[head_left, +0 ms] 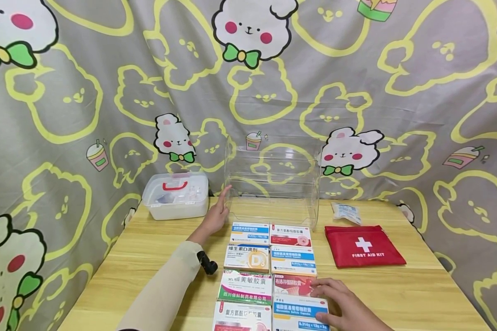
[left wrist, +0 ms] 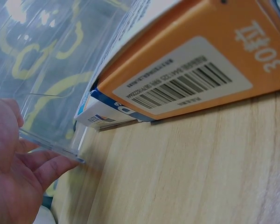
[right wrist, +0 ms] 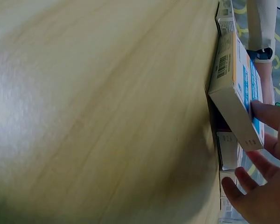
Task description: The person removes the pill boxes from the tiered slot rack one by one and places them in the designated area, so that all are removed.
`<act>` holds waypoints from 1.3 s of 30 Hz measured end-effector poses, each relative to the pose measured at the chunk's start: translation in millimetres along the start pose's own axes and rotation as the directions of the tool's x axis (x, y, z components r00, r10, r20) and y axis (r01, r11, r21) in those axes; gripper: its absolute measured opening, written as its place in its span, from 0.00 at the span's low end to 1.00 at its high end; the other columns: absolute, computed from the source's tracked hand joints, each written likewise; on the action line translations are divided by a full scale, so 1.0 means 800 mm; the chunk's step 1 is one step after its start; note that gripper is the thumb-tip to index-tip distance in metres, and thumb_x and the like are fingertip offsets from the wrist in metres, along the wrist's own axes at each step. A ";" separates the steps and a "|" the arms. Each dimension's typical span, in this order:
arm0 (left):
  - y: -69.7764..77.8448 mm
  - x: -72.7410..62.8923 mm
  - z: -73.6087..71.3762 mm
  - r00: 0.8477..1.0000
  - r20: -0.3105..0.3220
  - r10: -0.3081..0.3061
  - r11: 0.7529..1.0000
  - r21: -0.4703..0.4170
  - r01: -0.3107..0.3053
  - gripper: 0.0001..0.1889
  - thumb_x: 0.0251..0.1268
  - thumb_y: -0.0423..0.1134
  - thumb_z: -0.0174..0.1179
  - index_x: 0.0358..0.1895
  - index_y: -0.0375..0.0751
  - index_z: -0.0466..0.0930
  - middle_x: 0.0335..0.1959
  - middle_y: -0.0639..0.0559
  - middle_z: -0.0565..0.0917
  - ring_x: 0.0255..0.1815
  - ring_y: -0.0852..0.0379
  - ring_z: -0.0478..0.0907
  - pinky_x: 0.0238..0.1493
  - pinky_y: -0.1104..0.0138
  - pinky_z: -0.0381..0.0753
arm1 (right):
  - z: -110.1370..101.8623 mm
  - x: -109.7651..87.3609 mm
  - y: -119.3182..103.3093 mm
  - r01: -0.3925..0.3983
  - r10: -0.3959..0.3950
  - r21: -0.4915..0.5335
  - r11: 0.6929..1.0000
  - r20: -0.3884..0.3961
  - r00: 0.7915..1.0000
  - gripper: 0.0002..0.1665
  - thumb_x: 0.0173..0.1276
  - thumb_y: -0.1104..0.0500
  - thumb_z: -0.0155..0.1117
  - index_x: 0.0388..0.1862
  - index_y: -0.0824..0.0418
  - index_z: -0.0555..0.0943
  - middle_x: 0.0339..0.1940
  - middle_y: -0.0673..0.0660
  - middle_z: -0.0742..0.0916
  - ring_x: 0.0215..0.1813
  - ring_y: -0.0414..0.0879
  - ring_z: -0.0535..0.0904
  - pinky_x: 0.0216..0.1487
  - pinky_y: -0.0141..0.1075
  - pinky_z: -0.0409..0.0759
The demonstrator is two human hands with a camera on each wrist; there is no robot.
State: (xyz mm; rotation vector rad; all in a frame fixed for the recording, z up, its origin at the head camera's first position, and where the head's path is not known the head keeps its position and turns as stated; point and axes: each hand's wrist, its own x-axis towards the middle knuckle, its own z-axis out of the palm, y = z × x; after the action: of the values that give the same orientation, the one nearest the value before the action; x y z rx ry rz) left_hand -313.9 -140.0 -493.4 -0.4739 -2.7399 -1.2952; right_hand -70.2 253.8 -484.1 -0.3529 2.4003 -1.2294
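Observation:
My left hand point(head_left: 215, 218) is at the left side of a clear plastic display case point(head_left: 273, 207), its index finger pointing up along the wall. In the left wrist view, the thumb and fingers pinch the case's clear panel point(left wrist: 51, 147). My right hand point(head_left: 348, 303) pinches a blue-and-white glucosamine capsule box point(head_left: 294, 317) at the near end of the right column, thumb on its printed face. The right wrist view shows this box point(right wrist: 221, 100) tilted over its neighbours. A red capsule box point(head_left: 290, 285) lies just beyond it, partly covered by the fingers.
More medicine boxes lie in two columns, among them a vitamin D box point(head_left: 246, 257) and a green-and-white box point(head_left: 244, 287). A lidded translucent box point(head_left: 178, 209) stands back left. A red first aid pouch point(head_left: 362, 248) and a small clear packet point(head_left: 346, 213) lie right.

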 end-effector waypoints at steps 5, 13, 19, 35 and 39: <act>0.001 -0.001 -0.001 1.000 0.004 0.002 1.000 -0.003 -0.002 0.42 0.80 0.28 0.43 0.83 0.73 0.37 0.52 0.26 0.82 0.14 0.57 0.58 0.20 0.65 0.63 | 0.001 -0.002 -0.002 0.066 -0.065 -0.073 0.995 0.015 0.998 0.25 0.57 0.41 0.78 0.54 0.35 0.83 0.72 0.53 0.74 0.70 0.65 0.65 0.53 0.48 0.86; -0.001 0.002 0.000 1.000 0.004 0.021 1.000 0.014 -0.021 0.41 0.80 0.28 0.42 0.84 0.68 0.38 0.17 0.48 0.64 0.13 0.59 0.56 0.18 0.67 0.60 | 0.000 -0.003 0.002 0.105 -0.104 0.002 0.995 0.079 0.991 0.25 0.59 0.44 0.79 0.55 0.39 0.82 0.74 0.60 0.71 0.69 0.68 0.63 0.51 0.44 0.87; -0.002 0.002 0.000 1.000 0.000 0.021 1.000 0.016 -0.021 0.41 0.80 0.28 0.42 0.84 0.67 0.38 0.18 0.51 0.65 0.13 0.59 0.56 0.19 0.67 0.60 | 0.001 -0.003 0.004 0.099 -0.099 0.007 0.995 0.095 0.991 0.27 0.57 0.45 0.80 0.56 0.41 0.82 0.74 0.62 0.69 0.69 0.69 0.63 0.49 0.44 0.88; -0.002 0.001 0.000 1.000 0.005 0.014 1.000 0.009 -0.014 0.39 0.80 0.27 0.42 0.85 0.62 0.39 0.19 0.51 0.64 0.14 0.58 0.56 0.19 0.67 0.60 | 0.010 0.003 0.004 0.150 -0.144 -0.093 0.984 0.069 0.987 0.36 0.55 0.40 0.79 0.64 0.35 0.81 0.70 0.56 0.72 0.68 0.65 0.63 0.45 0.34 0.86; 0.000 0.000 -0.001 1.000 0.011 0.004 1.000 0.003 -0.004 0.41 0.80 0.28 0.42 0.84 0.70 0.37 0.18 0.53 0.62 0.14 0.58 0.56 0.19 0.67 0.60 | 0.011 0.004 0.006 0.157 -0.151 -0.148 0.976 0.051 0.987 0.33 0.58 0.39 0.77 0.64 0.35 0.81 0.69 0.57 0.73 0.67 0.64 0.65 0.47 0.36 0.86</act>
State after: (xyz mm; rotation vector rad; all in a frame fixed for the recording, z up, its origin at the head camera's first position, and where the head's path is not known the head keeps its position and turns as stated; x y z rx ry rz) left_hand -313.7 -140.4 -492.9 -0.4874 -2.7480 -1.2920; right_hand -69.1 248.6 -493.5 -0.6141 2.4776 -1.0940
